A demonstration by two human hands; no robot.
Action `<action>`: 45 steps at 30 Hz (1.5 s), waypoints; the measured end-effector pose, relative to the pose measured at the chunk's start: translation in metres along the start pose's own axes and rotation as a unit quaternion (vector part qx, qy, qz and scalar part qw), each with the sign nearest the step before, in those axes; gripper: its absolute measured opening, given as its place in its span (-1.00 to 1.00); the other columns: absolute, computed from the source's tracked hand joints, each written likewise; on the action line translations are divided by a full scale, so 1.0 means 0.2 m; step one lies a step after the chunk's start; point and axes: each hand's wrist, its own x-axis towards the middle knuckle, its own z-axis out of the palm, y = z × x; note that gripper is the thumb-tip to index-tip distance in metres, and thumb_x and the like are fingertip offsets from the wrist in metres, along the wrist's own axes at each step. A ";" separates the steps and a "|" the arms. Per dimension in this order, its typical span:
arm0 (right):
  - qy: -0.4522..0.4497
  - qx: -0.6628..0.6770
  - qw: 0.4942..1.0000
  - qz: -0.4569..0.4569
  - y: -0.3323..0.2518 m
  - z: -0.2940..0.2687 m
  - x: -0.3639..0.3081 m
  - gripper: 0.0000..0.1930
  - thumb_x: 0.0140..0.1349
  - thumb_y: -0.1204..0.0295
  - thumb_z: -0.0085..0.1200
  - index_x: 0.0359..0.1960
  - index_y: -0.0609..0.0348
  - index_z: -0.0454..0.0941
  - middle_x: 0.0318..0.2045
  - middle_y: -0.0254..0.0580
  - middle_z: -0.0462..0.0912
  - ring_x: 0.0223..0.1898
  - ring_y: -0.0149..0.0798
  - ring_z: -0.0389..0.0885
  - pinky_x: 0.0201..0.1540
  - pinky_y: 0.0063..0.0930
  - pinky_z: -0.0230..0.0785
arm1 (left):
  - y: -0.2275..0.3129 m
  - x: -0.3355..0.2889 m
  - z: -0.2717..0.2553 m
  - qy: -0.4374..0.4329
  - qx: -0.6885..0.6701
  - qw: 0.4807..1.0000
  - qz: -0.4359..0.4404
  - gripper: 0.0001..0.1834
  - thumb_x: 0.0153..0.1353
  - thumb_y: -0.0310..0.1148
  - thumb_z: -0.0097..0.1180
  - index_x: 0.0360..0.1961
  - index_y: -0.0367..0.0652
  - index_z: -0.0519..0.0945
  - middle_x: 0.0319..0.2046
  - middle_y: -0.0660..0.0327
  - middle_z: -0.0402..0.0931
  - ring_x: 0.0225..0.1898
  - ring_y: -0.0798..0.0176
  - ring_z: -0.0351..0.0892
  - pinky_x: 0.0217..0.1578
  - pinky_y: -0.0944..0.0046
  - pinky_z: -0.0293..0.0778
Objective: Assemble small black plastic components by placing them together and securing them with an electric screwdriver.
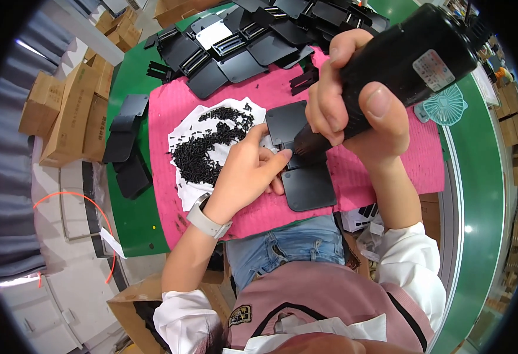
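My right hand (383, 118) is wrapped round a black electric screwdriver (409, 56), tilted with its tip down at the middle of a black hinged plate piece (309, 189). This piece has two flat rounded panels joined by a narrow hinge section and lies on a pink foam mat (389, 183). My left hand (244, 171) grips the piece at its left side, thumb and fingers closed on the hinge section beside the screwdriver tip. Exactly what the tip touches is hidden. Left of the piece, many small black screws (197, 162) lie heaped on a white cloth (191, 197).
More black hinged pieces (244, 65) are piled at the far side of the green table (132, 227). A few others (123, 141) lie at its left edge. A small teal fan (445, 106) stands at right. Cardboard boxes (73, 118) are stacked beyond the left edge.
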 end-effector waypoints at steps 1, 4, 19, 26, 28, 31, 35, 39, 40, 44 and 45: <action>-0.005 0.019 1.000 0.006 0.00 0.01 0.00 -0.55 0.12 0.17 0.06 -0.15 0.24 0.21 -0.71 -0.27 0.33 -0.78 -0.44 0.27 -0.69 -0.58 0.14 | -0.02 0.01 0.00 0.000 -0.026 1.000 0.003 -0.48 0.21 -0.39 0.09 0.04 -0.55 0.22 -0.61 0.09 0.51 -0.71 0.30 0.53 -0.69 0.38 0.41; -0.022 -0.029 0.999 0.024 0.00 0.04 0.02 -0.57 0.08 0.20 0.12 -0.23 0.23 0.21 -0.72 -0.27 0.33 -0.79 -0.45 0.25 -0.73 -0.60 0.12 | -0.03 0.02 0.02 0.001 -0.082 0.997 -0.001 -0.52 0.18 -0.48 0.09 0.00 -0.51 0.17 -0.60 0.05 0.50 -0.71 0.25 0.54 -0.72 0.35 0.43; -0.037 -0.037 0.998 0.030 0.02 0.13 0.04 -0.60 -0.09 0.34 0.24 -0.31 0.27 0.32 -0.67 -0.27 0.40 -0.76 -0.53 0.30 -0.70 -0.68 0.17 | -0.05 0.01 0.03 0.014 -0.095 0.995 -0.011 -0.63 0.16 -0.57 0.07 -0.12 -0.43 0.16 -0.58 0.00 0.49 -0.72 0.16 0.55 -0.77 0.32 0.40; -0.077 -0.117 0.990 0.018 0.00 0.12 0.06 -0.62 -0.17 0.31 0.26 -0.35 0.28 0.45 -0.49 -0.30 0.47 -0.49 -0.50 0.45 -0.46 -0.65 0.27 | -0.05 0.00 0.04 0.021 -0.111 0.993 -0.022 -0.64 0.14 -0.60 0.05 -0.14 -0.41 0.16 -0.57 -0.01 0.50 -0.71 0.15 0.55 -0.76 0.32 0.41; -0.078 -0.097 0.992 0.018 0.01 0.12 0.06 -0.62 -0.17 0.32 0.25 -0.34 0.29 0.45 -0.50 -0.29 0.47 -0.51 -0.49 0.44 -0.47 -0.65 0.27 | -0.04 0.00 0.04 0.021 -0.110 0.993 -0.022 -0.65 0.14 -0.60 0.05 -0.14 -0.41 0.16 -0.57 -0.02 0.50 -0.71 0.15 0.55 -0.76 0.32 0.42; -0.088 -0.083 0.993 0.010 0.03 0.11 0.06 -0.61 -0.17 0.32 0.25 -0.34 0.29 0.44 -0.49 -0.28 0.47 -0.51 -0.48 0.44 -0.47 -0.65 0.27 | -0.04 0.01 0.04 0.017 -0.106 0.994 -0.024 -0.64 0.13 -0.60 0.06 -0.14 -0.41 0.15 -0.57 -0.02 0.50 -0.70 0.15 0.55 -0.75 0.31 0.43; -0.076 -0.079 0.994 0.025 0.03 0.12 0.07 -0.62 -0.19 0.34 0.24 -0.34 0.30 0.45 -0.52 -0.28 0.47 -0.52 -0.48 0.44 -0.48 -0.65 0.28 | -0.06 0.02 0.04 0.025 -0.098 0.995 -0.025 -0.63 0.12 -0.60 0.07 -0.15 -0.41 0.16 -0.57 -0.01 0.50 -0.71 0.15 0.55 -0.76 0.30 0.43; -0.094 -0.120 0.987 -0.055 0.05 0.14 0.05 -0.70 -0.23 0.41 0.20 -0.43 0.28 0.45 -0.59 -0.33 0.48 -0.56 -0.49 0.44 -0.50 -0.65 0.29 | -0.13 0.03 0.03 0.001 -0.110 0.991 0.072 -0.62 0.11 -0.59 0.09 -0.14 -0.44 0.18 -0.60 0.01 0.50 -0.72 0.17 0.55 -0.77 0.30 0.42; -0.071 -0.072 0.995 -0.026 0.05 0.16 0.03 -0.71 -0.24 0.41 0.21 -0.45 0.27 0.44 -0.59 -0.34 0.48 -0.57 -0.49 0.45 -0.50 -0.66 0.29 | -0.12 0.03 0.03 0.004 -0.109 0.991 0.077 -0.62 0.11 -0.59 0.09 -0.14 -0.44 0.18 -0.60 0.01 0.50 -0.72 0.17 0.55 -0.77 0.30 0.42; -0.195 0.145 0.970 0.025 0.04 -0.02 0.05 -0.51 -0.01 0.28 0.32 -0.15 0.23 0.33 -0.65 -0.37 0.42 -0.72 -0.48 0.37 -0.65 -0.62 0.22 | -0.05 0.02 0.04 0.017 -0.021 1.000 0.007 -0.43 0.14 -0.44 0.13 0.05 -0.57 0.16 -0.70 0.10 0.49 -0.73 0.22 0.55 -0.72 0.33 0.40; -0.230 0.209 0.950 0.026 0.04 -0.06 0.04 -0.39 0.06 0.09 0.30 -0.04 0.18 0.24 -0.67 -0.39 0.42 -0.74 -0.48 0.35 -0.70 -0.61 0.18 | -0.01 -0.01 0.04 0.038 0.020 0.999 0.023 -0.40 0.14 -0.43 0.14 0.07 -0.55 0.14 -0.69 0.12 0.49 -0.71 0.25 0.55 -0.69 0.35 0.41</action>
